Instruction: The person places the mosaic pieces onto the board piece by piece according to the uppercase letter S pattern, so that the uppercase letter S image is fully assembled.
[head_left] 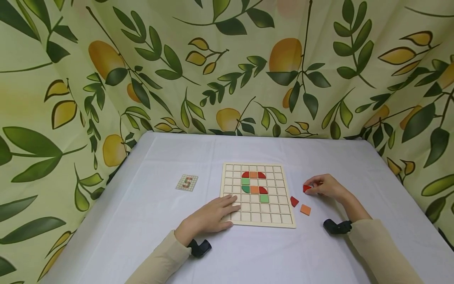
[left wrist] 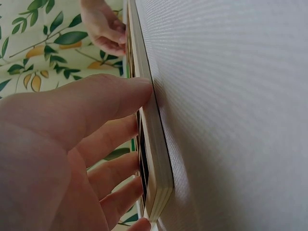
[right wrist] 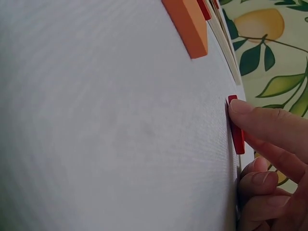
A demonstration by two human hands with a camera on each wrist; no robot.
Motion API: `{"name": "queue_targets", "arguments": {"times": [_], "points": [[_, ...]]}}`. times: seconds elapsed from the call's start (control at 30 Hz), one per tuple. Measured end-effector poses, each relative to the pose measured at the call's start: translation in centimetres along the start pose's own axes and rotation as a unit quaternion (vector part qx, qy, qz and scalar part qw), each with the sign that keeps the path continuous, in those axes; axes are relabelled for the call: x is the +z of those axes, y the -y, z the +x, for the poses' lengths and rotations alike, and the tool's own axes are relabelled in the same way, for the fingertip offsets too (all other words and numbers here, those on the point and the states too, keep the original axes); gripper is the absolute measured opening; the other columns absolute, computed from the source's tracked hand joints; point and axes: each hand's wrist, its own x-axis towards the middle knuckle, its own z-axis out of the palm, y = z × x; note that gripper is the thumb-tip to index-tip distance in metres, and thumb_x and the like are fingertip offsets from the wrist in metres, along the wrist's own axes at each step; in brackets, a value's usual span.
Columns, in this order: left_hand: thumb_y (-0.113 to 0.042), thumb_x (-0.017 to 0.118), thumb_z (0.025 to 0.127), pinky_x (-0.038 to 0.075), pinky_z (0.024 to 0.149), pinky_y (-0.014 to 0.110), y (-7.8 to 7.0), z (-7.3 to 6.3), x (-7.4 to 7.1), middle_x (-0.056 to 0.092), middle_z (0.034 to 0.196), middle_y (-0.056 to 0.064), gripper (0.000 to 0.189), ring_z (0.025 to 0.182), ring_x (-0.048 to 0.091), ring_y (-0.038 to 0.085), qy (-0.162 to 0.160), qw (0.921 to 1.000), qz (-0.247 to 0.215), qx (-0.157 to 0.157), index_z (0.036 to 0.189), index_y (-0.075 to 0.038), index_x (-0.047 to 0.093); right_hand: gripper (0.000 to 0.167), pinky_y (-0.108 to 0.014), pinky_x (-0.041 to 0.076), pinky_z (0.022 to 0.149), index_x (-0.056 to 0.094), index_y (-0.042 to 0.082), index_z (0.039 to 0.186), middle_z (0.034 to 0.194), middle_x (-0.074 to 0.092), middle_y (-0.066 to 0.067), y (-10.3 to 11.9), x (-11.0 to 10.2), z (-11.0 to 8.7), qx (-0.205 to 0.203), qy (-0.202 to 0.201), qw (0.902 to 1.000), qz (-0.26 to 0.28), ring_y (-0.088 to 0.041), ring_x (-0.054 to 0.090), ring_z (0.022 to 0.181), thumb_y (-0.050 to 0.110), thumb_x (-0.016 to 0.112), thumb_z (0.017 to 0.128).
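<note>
My left hand (head_left: 211,215) rests with spread fingers on the lower left of a square wooden grid board (head_left: 276,217). In the left wrist view its thumb (left wrist: 122,94) lies along the board's edge. On the board, red, orange and green tiles make a curved figure, with a light green square tile (head_left: 264,198) at its lower right end. To the right of the board, my right hand (head_left: 328,186) pinches a red tile (right wrist: 237,137) close over the table. Nearer me lie a red quarter-round tile (head_left: 294,201) and an orange square tile (head_left: 305,210).
A small pattern card (head_left: 186,183) with a reddish figure on a grid lies left of the board. White cloth covers the table (head_left: 149,221). A leaf-and-fruit patterned curtain (head_left: 227,79) hangs behind and at both sides. Black camera mounts (head_left: 200,248) sit at both wrists.
</note>
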Motion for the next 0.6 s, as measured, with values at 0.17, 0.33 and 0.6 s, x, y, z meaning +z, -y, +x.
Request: {"name": "queue_targets", "arguments": {"times": [0.17, 0.33, 0.6], "points": [[-0.031, 0.055, 0.096, 0.028, 0.123, 0.042, -0.1, 0.0, 0.0, 0.033, 0.159, 0.007, 0.052, 0.150, 0.028, 0.026, 0.008, 0.9999, -0.006, -0.008, 0.145, -0.017, 0.045, 0.035, -0.020, 0.037, 0.054, 0.069, -0.004, 0.107, 0.069, 0.047, 0.003, 0.1, 0.2, -0.1, 0.002, 0.001, 1.0000, 0.002, -0.011, 0.044, 0.068, 0.015, 0.076, 0.079], [-0.030, 0.055, 0.096, 0.029, 0.123, 0.043, -0.1, -0.1, -0.1, 0.034, 0.159, 0.008, 0.052, 0.149, 0.028, 0.027, 0.008, 0.9999, -0.010, -0.005, 0.145, -0.016, 0.045, 0.035, -0.020, 0.036, 0.053, 0.069, -0.004, 0.108, 0.069, 0.048, 0.004, 0.5, 0.5, -0.4, 0.005, 0.005, 0.9999, 0.012, -0.010, 0.044, 0.066, 0.015, 0.076, 0.079], [-0.031, 0.055, 0.096, 0.028, 0.123, 0.043, -0.1, 0.0, -0.1, 0.033, 0.159, 0.007, 0.052, 0.149, 0.029, 0.027, 0.007, 0.9999, -0.008, -0.006, 0.145, -0.017, 0.045, 0.036, -0.020, 0.038, 0.054, 0.069, -0.004, 0.108, 0.069, 0.050, 0.004, 1.5, 1.1, -0.8, 0.002, 0.003, 0.9999, 0.017, -0.011, 0.045, 0.067, 0.016, 0.077, 0.079]]}}
